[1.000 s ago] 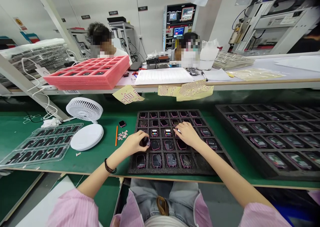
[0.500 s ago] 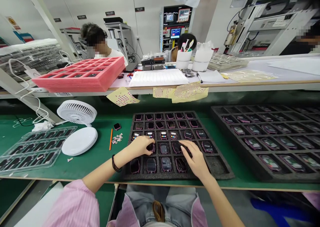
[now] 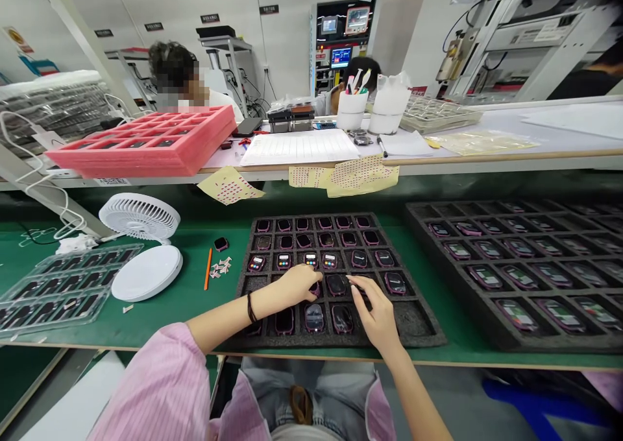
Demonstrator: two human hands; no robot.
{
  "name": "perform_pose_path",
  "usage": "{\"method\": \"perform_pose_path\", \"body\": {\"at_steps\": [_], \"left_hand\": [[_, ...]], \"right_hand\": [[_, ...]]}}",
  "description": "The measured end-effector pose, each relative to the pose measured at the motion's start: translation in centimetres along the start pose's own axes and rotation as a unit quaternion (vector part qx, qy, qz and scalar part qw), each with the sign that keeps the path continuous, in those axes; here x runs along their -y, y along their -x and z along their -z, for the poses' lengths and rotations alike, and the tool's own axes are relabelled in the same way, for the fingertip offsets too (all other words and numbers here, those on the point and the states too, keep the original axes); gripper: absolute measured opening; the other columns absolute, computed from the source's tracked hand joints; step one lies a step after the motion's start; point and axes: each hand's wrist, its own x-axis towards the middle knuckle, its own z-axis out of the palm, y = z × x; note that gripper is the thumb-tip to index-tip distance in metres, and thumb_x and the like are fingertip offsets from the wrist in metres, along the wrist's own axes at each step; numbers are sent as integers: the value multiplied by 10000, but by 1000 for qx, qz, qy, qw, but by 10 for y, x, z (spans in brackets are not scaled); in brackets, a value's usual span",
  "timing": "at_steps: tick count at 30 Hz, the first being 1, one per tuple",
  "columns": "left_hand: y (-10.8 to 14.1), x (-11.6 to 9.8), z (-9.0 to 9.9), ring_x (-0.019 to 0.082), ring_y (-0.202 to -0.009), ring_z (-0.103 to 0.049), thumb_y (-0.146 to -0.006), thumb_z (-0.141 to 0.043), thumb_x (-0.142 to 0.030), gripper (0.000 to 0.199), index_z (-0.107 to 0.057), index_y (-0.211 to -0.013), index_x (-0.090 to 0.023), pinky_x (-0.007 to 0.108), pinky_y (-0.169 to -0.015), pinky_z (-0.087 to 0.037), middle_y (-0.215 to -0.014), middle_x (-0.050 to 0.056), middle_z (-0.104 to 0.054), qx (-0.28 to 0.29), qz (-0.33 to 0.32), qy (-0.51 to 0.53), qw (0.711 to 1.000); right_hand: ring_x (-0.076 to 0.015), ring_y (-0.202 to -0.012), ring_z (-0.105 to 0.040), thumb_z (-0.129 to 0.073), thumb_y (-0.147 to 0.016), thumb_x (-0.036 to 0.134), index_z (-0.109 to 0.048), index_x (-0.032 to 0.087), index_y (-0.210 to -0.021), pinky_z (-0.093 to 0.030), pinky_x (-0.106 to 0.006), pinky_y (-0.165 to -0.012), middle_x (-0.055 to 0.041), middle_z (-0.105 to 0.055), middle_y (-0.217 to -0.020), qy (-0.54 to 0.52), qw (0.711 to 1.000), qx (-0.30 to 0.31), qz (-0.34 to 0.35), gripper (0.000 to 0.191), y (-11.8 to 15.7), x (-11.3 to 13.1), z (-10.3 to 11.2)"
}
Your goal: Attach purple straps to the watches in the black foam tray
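A black foam tray (image 3: pixel 418 321) holds rows of square smartwatch bodies with purplish frames. My left hand (image 3: pixel 292 288) reaches into its fourth row, thumb and forefinger bent around a dark smartwatch (image 3: pixel 315 290) that the hand largely covers. Beside that one lies another dark smartwatch (image 3: pixel 335 285). At its right edge are the fingertips of my right hand (image 3: pixel 374 314), whose fingers are loosely stretched and apart; whether they touch the watch is unclear. In the row behind, several screens are lit, one of them on a smartwatch (image 3: pixel 283 261) showing coloured icons.
A second foam tray (image 3: pixel 462 298) of watches stands right. To the left are a white fan (image 3: pixel 146 272), an orange stick (image 3: pixel 208 269), small pale pieces (image 3: pixel 221 268), a lone watch (image 3: pixel 220 243) and a clear plastic tray (image 3: pixel 92 318). A shelf (image 3: pixel 272 168) crosses behind; people sit beyond.
My left hand has moved right, from one smartwatch in the fourth row to the one beside it. My right hand stays near the same watch. The whole view has shifted slightly.
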Motion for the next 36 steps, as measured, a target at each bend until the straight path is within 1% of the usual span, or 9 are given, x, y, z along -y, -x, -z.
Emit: {"method": "perform_pose_path", "body": {"at_steps": [4,7,13,16,21,24,27,30,36], "left_hand": [[-6,-3,10,237,-818,-659,-701,-732,-247,245,-664,-917,-152,288,-712,-494,-881,86,-695,-27,1,34,999],[-17,-16,18,234,-837,-657,-735,-697,-251,248,-655,-957,-148,292,-729,-495,-910,94,-689,-63,-16,46,997],[-45,-46,16,277,-838,-670,-693,-693,-188,277,-661,-945,-75,314,-702,-512,-904,166,-696,12,-10,9,1000],[-49,-45,11,295,-849,-672,-675,-688,-173,294,-664,-949,-68,328,-712,-513,-911,182,-699,11,-13,15,1000],[-35,-28,5,272,-886,-673,-677,-698,-217,391,-644,-1048,-107,325,-770,-513,-968,139,-709,-62,-38,122,990],[-17,-22,8,242,-973,-659,-697,-715,-260,458,-612,-1127,-142,317,-877,-488,-1072,111,-694,-139,-49,194,970],[4,-22,14,221,-1052,-630,-727,-706,-294,486,-581,-1180,-171,312,-946,-460,-1149,90,-668,-202,-74,245,945],[24,-21,16,218,-1093,-606,-746,-693,-272,501,-551,-1218,-185,320,-968,-453,-1195,90,-644,-223,-97,252,937],[55,-12,6,210,-1121,-585,-778,-647,-211,469,-527,-1231,-194,332,-972,-460,-1217,93,-627,-255,-83,234,934]], "right_hand": [[-249,-1028,-610,-407,-939,261,-603,220,-1075,-494,-418,-908,-107,-649,-1067,-15,999,-32,-9,242,0,1,1],[-245,-1004,-622,-414,-937,269,-606,214,-1061,-501,-414,-887,-109,-657,-1054,-25,998,-53,-24,234,0,0,2],[-221,-985,-627,-433,-933,274,-615,190,-1040,-498,-375,-869,-99,-667,-1036,-37,997,-62,-39,228,0,-2,2],[-218,-976,-626,-443,-928,284,-618,185,-1044,-490,-370,-873,-100,-665,-1033,-51,996,-54,-46,232,-1,-2,1],[-233,-973,-621,-501,-894,363,-630,194,-1052,-472,-399,-894,-102,-661,-1049,-116,985,-43,-116,265,-5,-4,-1],[-236,-1007,-616,-584,-839,413,-607,210,-1103,-466,-407,-919,-95,-659,-1064,-241,949,-29,-201,334,-8,-1,-5],[-227,-994,-626,-663,-770,424,-595,231,-1132,-492,-390,-887,-74,-670,-1058,-413,865,52,-280,416,-15,11,-13],[-206,-933,-639,-689,-744,409,-615,236,-1125,-521,-340,-792,-62,-669,-1060,-516,786,125,-317,425,-24,30,-21],[-161,-898,-631,-798,-636,249,-655,230,-1039,-510,-237,-715,-24,-675,-1013,-540,757,163,-330,428,-33,57,-39]]}}
